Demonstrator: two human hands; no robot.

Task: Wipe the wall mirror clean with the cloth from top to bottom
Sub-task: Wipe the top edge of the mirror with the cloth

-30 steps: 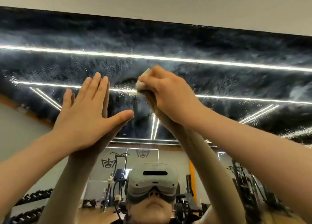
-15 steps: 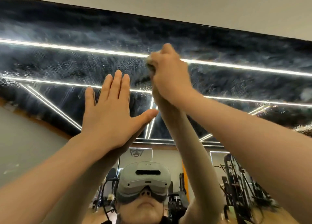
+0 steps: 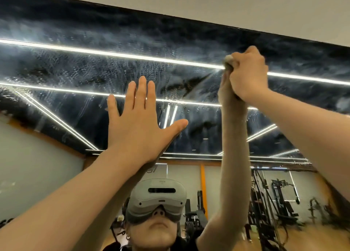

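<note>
While the upper glass is showing streaks, the person is reaching high on the wall mirror (image 3: 79,65) with both hands.

Filling nearly the whole view, the mirror is carrying smears and droplets across its top band, just under the dark upper edge, so the wiping looks to be at its early, topmost stage. Lower in the glass, gym machines (image 3: 280,199) are showing in reflection. Flat on the glass, the left hand (image 3: 139,124) is pressing with straight, spread fingers, probably to steady the body during the stretch. Well to its right and higher, the right hand (image 3: 246,74) is gripping the cloth (image 3: 228,58) bunched in curled fingers, only a pale corner peeking out, held against the glass near the top.
</note>
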